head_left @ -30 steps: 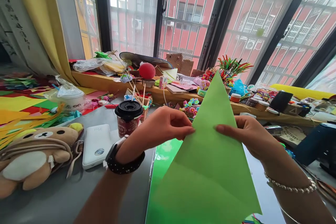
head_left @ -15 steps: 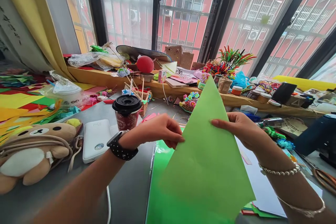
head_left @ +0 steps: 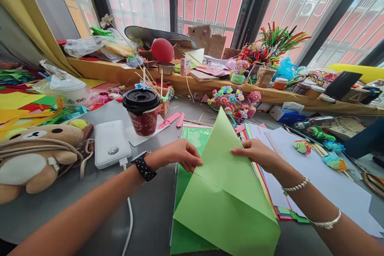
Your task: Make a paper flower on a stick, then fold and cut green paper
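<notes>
A light green sheet of paper stands partly raised, its pointed corner up and a crease running across its middle. My left hand is closed in a pinch at the paper's left edge. On the right edge, my right hand grips the paper with the thumb in front and the other fingers mostly hidden behind. Beneath the sheet lies a shiny darker green sheet.
Left of my arms are a lidded dark red cup, a white power bank with a cable, and a plush bear. White papers lie at right. Crocheted-looking flowers sit beyond the paper, before a cluttered window ledge.
The paper has come down and tilted lower, and its crease and lower part now show. Both hands still hold its edges. The camera view has dipped towards the table.
</notes>
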Available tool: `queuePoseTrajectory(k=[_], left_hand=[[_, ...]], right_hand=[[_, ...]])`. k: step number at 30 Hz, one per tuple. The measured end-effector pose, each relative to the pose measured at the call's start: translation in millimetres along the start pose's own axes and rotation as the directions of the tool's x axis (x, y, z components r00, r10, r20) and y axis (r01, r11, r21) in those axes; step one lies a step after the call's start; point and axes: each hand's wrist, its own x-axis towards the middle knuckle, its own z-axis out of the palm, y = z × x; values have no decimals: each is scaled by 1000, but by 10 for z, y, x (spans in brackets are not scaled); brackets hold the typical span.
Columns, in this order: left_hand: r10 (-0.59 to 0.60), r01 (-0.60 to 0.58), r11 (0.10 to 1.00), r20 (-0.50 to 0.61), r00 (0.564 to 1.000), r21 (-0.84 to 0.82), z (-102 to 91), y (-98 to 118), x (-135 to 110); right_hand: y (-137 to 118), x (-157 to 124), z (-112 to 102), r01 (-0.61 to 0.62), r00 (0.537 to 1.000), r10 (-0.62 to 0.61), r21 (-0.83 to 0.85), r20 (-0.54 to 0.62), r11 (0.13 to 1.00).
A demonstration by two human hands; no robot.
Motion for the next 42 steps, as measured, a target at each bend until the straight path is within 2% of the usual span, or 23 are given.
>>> queuePoseTrajectory(k=[8,14,20,26,32,37,42], left_hand=[[-21,22,1000,-39,999,19,-93,-205,58],[-3,4,1000,-75,997,17,-72,-219,57],[83,-79,996,-169,982,32,-54,-136,13],[86,-84,996,-213,973,19,-18,-90,-15],[122,-114,992,-269,955,46,-29,-102,-60],[137,-125,990,-280,950,61,-46,-126,-79],[125,-119,992,-317,940,37,-119,-191,-87]], right_hand=[[150,156,-32,20,997,-21,-14,-68,1000],[179,194,-27,49,991,-49,1,-127,999],[112,59,-85,27,999,-28,-74,-19,997],[80,45,-128,90,985,-115,-178,-132,980],[95,-35,-200,92,996,-94,-237,5,967],[144,-57,-223,64,992,-87,-239,-91,969],[197,-61,-159,53,998,-60,-217,-24,975]])
